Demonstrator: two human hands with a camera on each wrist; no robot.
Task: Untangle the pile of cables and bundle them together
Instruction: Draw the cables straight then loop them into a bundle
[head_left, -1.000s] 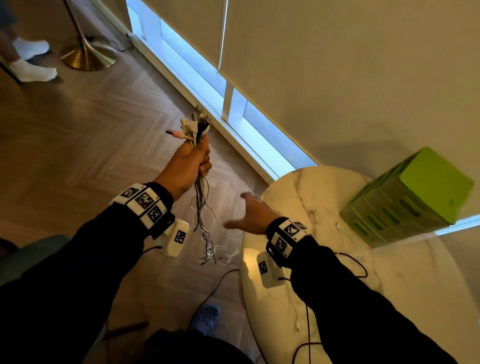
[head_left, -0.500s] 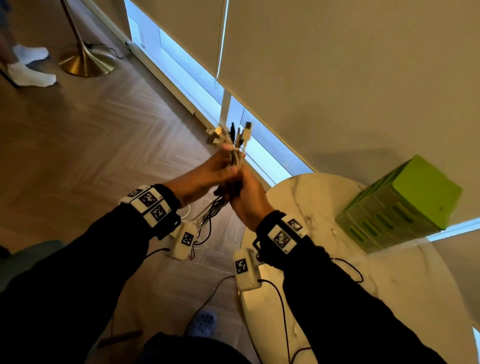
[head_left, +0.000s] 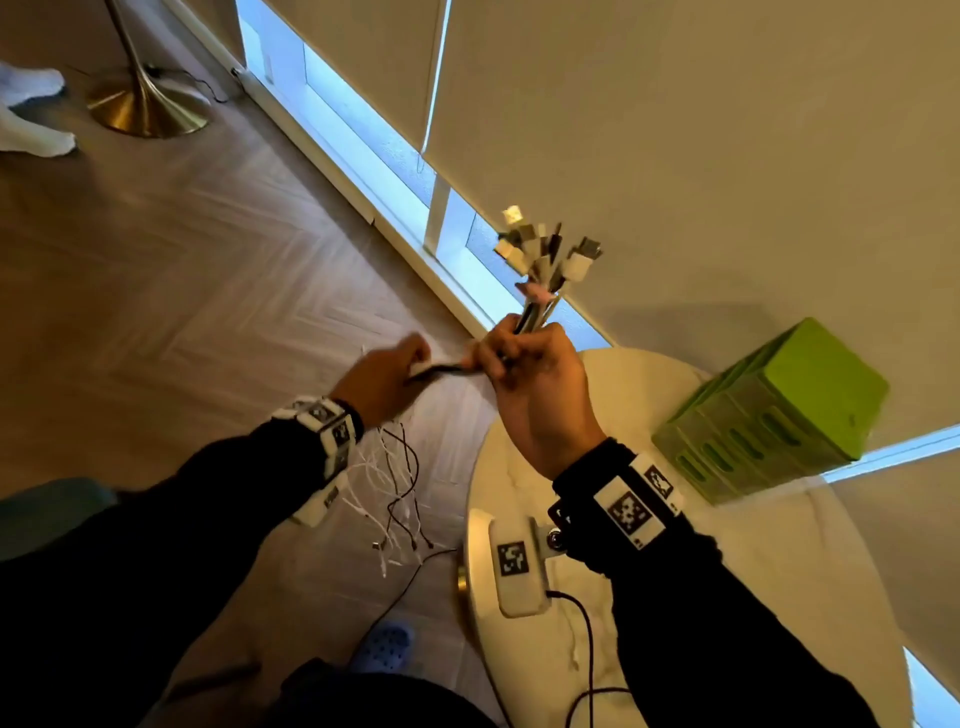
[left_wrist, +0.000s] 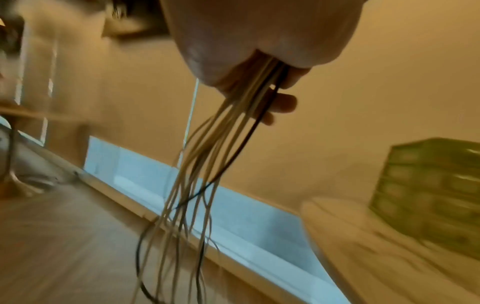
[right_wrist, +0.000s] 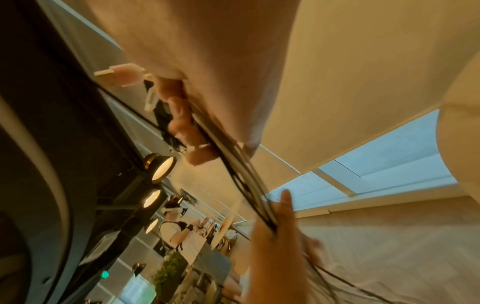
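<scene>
Left of the round white marble table (head_left: 644, 395), my right hand (head_left: 540, 384) and left hand (head_left: 382, 382) both clench the bundle of thin white and black cables (head_left: 540, 291)

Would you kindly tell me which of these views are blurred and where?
Head view: the left hand is motion-smeared, the right hand and cable plugs fairly sharp. Left wrist view: the green crate is streaked. Right wrist view: the cables blur.
</scene>
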